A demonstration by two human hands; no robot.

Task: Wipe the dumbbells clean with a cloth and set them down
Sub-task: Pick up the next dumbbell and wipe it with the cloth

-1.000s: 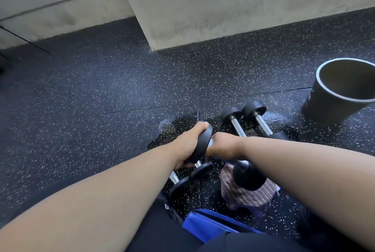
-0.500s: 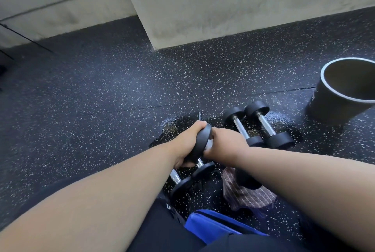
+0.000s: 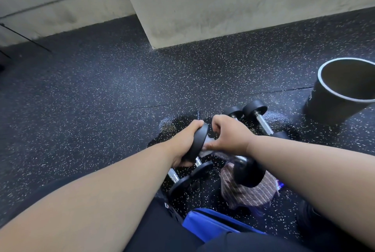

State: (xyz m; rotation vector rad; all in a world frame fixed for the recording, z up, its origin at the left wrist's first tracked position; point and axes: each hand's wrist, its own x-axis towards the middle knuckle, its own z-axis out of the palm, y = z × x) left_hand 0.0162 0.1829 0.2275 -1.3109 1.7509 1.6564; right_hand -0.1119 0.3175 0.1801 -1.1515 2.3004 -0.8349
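Observation:
I hold a black dumbbell (image 3: 248, 173) with a chrome handle just above the floor. My left hand (image 3: 182, 144) grips its left head. My right hand (image 3: 231, 136) is curled round the handle, with a pale bit of cloth (image 3: 209, 143) showing under the fingers. Two more dumbbells (image 3: 254, 109) lie side by side on the floor behind my right hand. Another pair (image 3: 199, 170) lies under my left wrist, partly hidden. A striped brownish cloth (image 3: 251, 196) lies bunched on the floor beneath the held dumbbell's right head.
A black bucket (image 3: 332, 107) with a pale rim stands at the right. A blue bag (image 3: 213, 224) sits at the bottom by my legs. The dark speckled floor (image 3: 101, 99) looks wet around the dumbbells. A concrete pillar (image 3: 203, 4) rises behind.
My right hand has shifted slightly on the handle, toward the left head. The held dumbbell's right head shows again below my forearm. My left hand keeps its grip.

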